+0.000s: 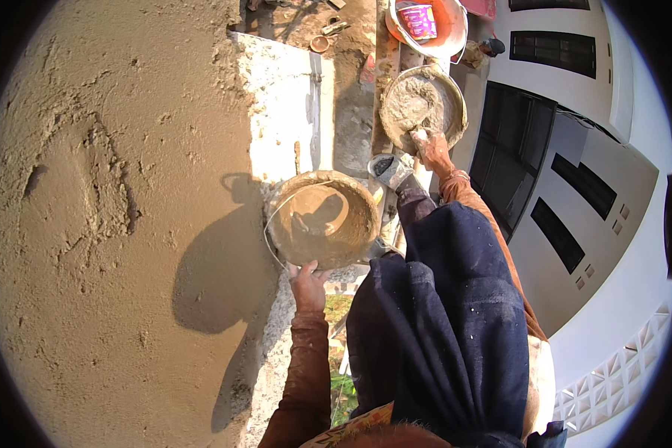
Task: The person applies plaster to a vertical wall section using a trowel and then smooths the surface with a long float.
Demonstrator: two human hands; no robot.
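Rough mortar [142, 299]; bucket [363, 212]; white building [535, 21]

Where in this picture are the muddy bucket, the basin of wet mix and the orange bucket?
Muddy bucket [362, 216], head view: right inner wall.
Basin of wet mix [457, 112], head view: right inner wall.
Orange bucket [449, 28], head view: right inner wall.

White building [581, 97], perhaps a bowl [319, 44]

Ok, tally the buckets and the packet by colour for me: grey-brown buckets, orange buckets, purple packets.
Grey-brown buckets: 2 (near bucket at the left hand, far bucket at the right hand)
Orange bucket: 1
Purple packet: 1, inside the orange bucket
Total: 4
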